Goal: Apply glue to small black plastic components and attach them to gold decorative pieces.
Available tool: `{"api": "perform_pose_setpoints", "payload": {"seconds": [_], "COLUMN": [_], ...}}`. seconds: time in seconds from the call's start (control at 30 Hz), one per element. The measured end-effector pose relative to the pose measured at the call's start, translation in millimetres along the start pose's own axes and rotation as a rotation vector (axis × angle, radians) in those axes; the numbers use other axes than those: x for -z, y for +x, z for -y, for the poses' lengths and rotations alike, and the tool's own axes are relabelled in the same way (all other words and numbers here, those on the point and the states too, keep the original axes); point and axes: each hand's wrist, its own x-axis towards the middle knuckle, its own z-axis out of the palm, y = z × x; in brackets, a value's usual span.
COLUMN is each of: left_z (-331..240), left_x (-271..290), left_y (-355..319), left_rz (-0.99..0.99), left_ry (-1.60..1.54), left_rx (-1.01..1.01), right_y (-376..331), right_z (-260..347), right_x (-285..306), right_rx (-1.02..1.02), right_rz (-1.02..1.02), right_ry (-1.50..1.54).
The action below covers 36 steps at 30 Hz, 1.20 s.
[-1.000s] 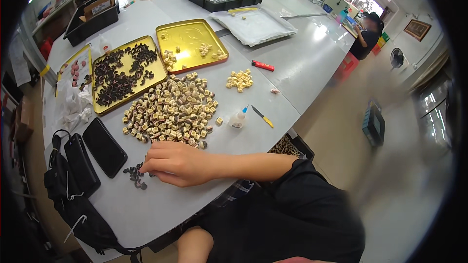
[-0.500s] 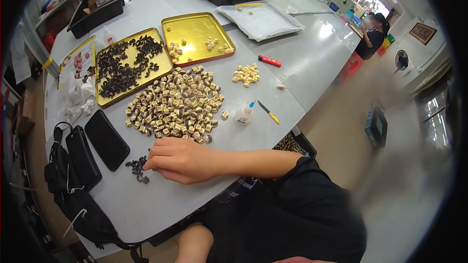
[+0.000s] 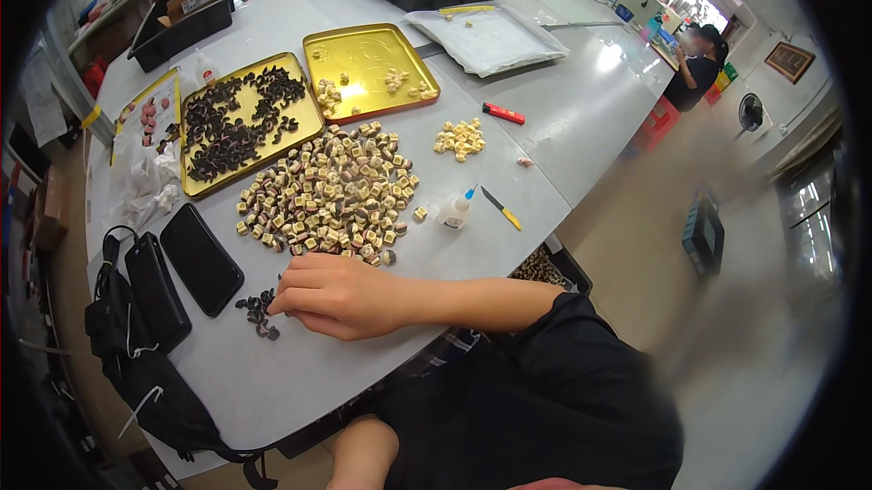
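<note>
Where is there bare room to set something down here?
The tabletop has two broad free patches: right of the red stick, out to the table's right edge; and on the near side, between the black pouch and the right hand, below the small dark pieces. Crowded: the middle and left, where cube heap, gold trays and black phone lie close.

Since a second ago the head camera's view has turned slightly: the pile of small yellow-and-brown blocks (image 3: pixel 327 190) and the black smartphone (image 3: pixel 202 258) now appear farther right and higher, the fan (image 3: pixel 750 113) farther right and a touch lower. The right hand (image 3: pixel 336 297) also appears slightly higher.
</note>
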Motion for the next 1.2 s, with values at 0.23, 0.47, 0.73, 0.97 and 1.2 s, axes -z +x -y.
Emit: {"api": "perform_pose_setpoints", "payload": {"seconds": [0.23, 0.47, 0.73, 0.97, 1.2], "left_z": [0.2, 1.9, -2.5, -4.5, 5.1], "left_x": [-4.9, 0.5, 3.9, 8.1, 14.4], "left_y": [-0.6, -0.7, 2.3, 5.7, 5.6], "left_rz": [-0.002, 0.002, 0.003, -0.005, -0.027], "left_ry": [0.013, 0.036, 0.015, 0.019, 0.052], "left_rx": [-0.015, -0.046, 0.001, -0.048, -0.095], "right_y": [0.6, 0.6, 1.2, 0.5, 2.5], "right_z": [1.5, 1.5, 2.7, 2.8, 3.9], "right_x": [1.8, 1.4, 2.2, 1.2, -0.1], "right_rx": [0.000, -0.007, 0.007, 0.001, -0.004], "right_rz": [-0.003, 0.006, 0.006, 0.013, 0.013], "right_ry": [0.004, 0.005, -0.011, -0.009, -0.009]}}
